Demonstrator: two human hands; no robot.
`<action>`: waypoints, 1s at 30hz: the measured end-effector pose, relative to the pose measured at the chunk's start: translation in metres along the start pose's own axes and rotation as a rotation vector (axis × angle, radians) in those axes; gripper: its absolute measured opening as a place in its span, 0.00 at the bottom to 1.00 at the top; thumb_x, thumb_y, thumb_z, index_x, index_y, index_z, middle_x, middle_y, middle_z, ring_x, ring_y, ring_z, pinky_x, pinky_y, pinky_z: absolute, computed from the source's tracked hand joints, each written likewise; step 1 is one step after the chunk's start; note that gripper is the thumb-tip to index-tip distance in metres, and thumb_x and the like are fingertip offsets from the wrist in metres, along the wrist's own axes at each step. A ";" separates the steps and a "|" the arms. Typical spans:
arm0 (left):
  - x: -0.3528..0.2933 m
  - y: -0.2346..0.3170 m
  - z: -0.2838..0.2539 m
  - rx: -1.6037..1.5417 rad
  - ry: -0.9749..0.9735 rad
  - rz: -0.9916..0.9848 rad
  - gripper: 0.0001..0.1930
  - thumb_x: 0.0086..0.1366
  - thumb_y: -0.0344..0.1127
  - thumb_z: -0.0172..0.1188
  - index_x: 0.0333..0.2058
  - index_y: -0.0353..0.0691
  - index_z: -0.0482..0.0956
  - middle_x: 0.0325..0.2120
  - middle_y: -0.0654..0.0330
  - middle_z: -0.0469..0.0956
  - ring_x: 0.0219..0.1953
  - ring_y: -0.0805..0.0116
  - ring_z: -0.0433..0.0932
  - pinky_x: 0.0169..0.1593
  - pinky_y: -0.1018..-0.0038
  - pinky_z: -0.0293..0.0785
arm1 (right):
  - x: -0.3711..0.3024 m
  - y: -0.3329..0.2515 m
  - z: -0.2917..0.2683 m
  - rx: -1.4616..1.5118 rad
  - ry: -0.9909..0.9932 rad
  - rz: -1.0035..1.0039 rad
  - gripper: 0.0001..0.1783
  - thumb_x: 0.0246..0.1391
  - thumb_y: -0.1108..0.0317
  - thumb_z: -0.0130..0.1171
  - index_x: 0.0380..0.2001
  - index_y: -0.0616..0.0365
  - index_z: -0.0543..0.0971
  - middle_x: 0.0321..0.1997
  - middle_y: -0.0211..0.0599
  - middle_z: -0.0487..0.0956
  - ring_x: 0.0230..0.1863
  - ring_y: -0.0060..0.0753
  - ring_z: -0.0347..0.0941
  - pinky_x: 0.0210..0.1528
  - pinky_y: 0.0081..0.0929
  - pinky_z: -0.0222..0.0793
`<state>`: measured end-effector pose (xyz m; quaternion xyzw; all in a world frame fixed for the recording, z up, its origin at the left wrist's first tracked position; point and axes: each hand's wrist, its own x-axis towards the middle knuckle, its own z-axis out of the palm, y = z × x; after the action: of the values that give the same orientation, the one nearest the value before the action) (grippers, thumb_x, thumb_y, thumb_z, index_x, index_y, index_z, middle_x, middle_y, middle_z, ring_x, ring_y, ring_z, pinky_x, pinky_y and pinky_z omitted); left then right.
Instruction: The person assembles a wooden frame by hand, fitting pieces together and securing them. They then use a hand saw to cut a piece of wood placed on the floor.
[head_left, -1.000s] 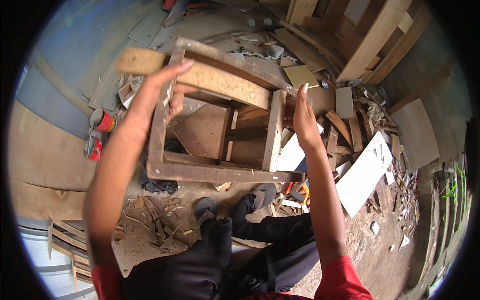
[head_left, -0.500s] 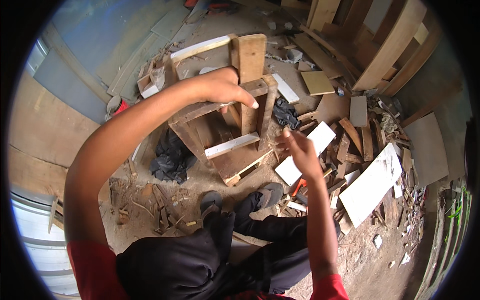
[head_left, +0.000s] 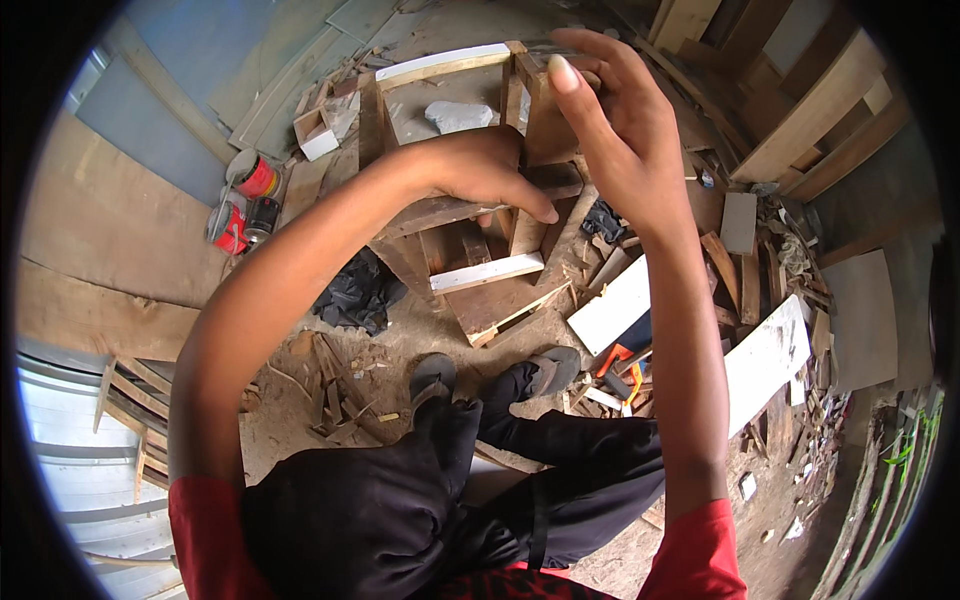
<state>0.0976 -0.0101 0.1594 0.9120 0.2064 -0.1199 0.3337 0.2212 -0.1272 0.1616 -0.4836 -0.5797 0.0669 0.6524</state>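
The wooden frame [head_left: 440, 214] appears to rest on the floor [head_left: 550, 335] in front of the person's feet. The left hand [head_left: 480, 168] is closed over its upper part, with thumb curled down. The right hand [head_left: 635, 140] is raised, its fingers spread and half bent, beside the upright board [head_left: 549, 125]; no grip is seen, and one cannot tell whether it touches. For steady holding, the left fingers should press firmly, the right palm should support the board, and the black bundle [head_left: 358, 290] should stay outside the legs.
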 end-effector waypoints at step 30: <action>-0.036 -0.005 0.036 0.170 0.426 -0.007 0.39 0.46 0.68 0.69 0.34 0.29 0.84 0.33 0.44 0.84 0.38 0.49 0.84 0.45 0.59 0.79 | 0.008 0.010 0.029 -0.379 -0.076 -0.397 0.16 0.57 0.62 0.68 0.24 0.64 0.78 0.19 0.29 0.69 0.23 0.21 0.61 0.27 0.21 0.61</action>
<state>0.0603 -0.0413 0.1426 0.9407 0.2645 0.0574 0.2043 0.2044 -0.1008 0.1559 -0.4710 -0.6895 -0.1538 0.5284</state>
